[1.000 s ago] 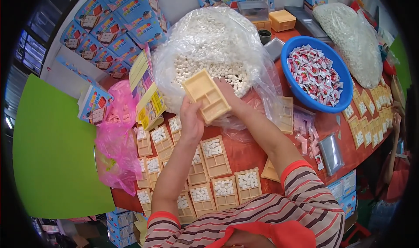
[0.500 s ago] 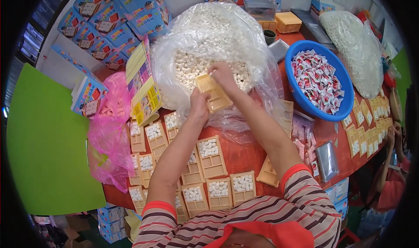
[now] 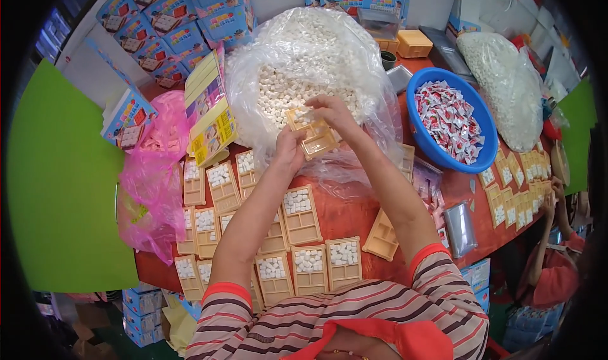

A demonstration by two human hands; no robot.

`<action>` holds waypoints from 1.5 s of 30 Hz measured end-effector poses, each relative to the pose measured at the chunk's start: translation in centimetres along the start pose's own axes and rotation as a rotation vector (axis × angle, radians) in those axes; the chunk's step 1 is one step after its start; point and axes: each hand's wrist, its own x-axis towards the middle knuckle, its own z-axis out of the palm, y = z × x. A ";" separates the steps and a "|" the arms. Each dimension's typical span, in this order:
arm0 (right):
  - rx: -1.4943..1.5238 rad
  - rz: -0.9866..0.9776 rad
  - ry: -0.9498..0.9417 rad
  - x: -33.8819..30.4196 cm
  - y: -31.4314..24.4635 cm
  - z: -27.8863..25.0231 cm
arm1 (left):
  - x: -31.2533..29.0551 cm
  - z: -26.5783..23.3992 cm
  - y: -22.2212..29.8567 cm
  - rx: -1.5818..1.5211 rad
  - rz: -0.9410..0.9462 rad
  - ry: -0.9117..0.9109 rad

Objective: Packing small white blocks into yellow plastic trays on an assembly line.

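My left hand (image 3: 290, 149) is closed on the lower left edge of a tan compartment tray (image 3: 320, 144), which is held tilted above the front of a large clear bag (image 3: 247, 75). Small white pieces (image 3: 282, 94) like mini marshmallows fill the bag. Over the tray's far compartment is my right hand (image 3: 334, 114), its fingers stretched out and apart. A few white pieces show under those fingers; the tray's nearer compartments hold nothing. Below my forearms stand rows of similar trays (image 3: 300, 211), with white pieces in their far compartments.
On the right is a blue basin (image 3: 415, 128) of small printed sachets. A pink bag (image 3: 152, 182) and yellow printed sheets (image 3: 212, 132) lie left. Another tan tray (image 3: 381, 236) rests near my right elbow. A co-worker's hands (image 3: 554, 198) are at the far right table edge.
My right hand has gone from closed fingers beside the tray to fingers spread over its far compartment, where white pieces now show. My left hand keeps hold of the tray. The view has shifted slightly.
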 end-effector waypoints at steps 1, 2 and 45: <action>0.190 0.065 0.086 -0.3 -0.7 -0.2 | -0.5 -0.1 0.2 -0.010 0.011 -0.001; 0.378 0.134 0.181 -1.0 -1.4 -0.7 | -1.3 0.4 0.5 -0.012 0.002 0.036; -0.740 -0.286 0.008 -6.7 -4.0 3.3 | -8.7 -1.0 -2.2 0.099 0.002 -0.080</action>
